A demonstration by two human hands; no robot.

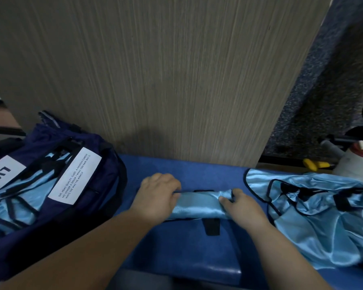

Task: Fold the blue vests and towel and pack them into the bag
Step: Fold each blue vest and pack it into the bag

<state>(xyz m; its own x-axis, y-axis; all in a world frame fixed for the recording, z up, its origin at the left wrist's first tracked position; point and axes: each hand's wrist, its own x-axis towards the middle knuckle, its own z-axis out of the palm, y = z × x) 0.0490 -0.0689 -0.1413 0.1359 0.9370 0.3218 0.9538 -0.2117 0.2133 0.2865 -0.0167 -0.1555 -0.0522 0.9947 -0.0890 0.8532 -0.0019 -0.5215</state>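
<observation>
A light blue satin vest (197,205) with black trim lies folded into a narrow band on the blue surface (197,248) in front of me. My left hand (157,195) grips its left end with curled fingers. My right hand (241,204) pinches its right end. A dark navy bag (92,185) with white labels stands open at the left, with several folded light blue vests (23,197) inside. An unfolded heap of light blue vests (314,216) lies at the right.
A wood-grain panel (176,80) rises right behind the blue surface. At the far right stand a white container with a red lid (356,162) and yellow-handled tools (314,164). Speckled dark floor (323,101) shows beyond the panel.
</observation>
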